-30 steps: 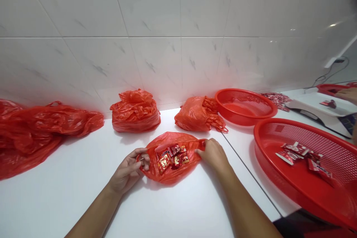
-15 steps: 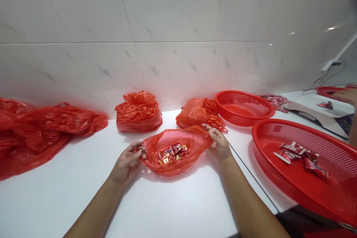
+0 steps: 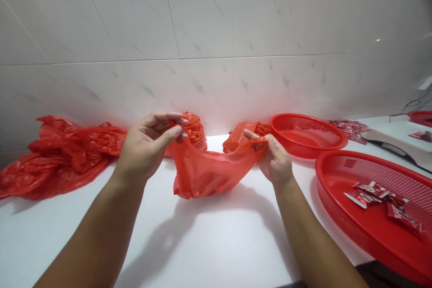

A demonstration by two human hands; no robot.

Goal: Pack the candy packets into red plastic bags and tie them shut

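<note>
From my end, left hand (image 3: 143,146) and right hand (image 3: 276,159) each have fingers pinched on a top corner of the bag (image 3: 211,173), slung between them over the table (image 3: 212,243); I'd level both grips so its mouth doesn't tip.

Bag heap (image 3: 67,157) left; front bag (image 3: 211,173) centre; near basket (image 3: 354,225) right (packets (image 3: 367,194) inside), far basket (image 3: 297,138) behind.

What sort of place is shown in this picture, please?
Perhaps a small packing workplace. The signs are the thin red plastic bag being held, a wide red plastic mesh-sided basket with small red-and-white wrapped packets, and what looks like a white flat-topped weighing scale.
</note>
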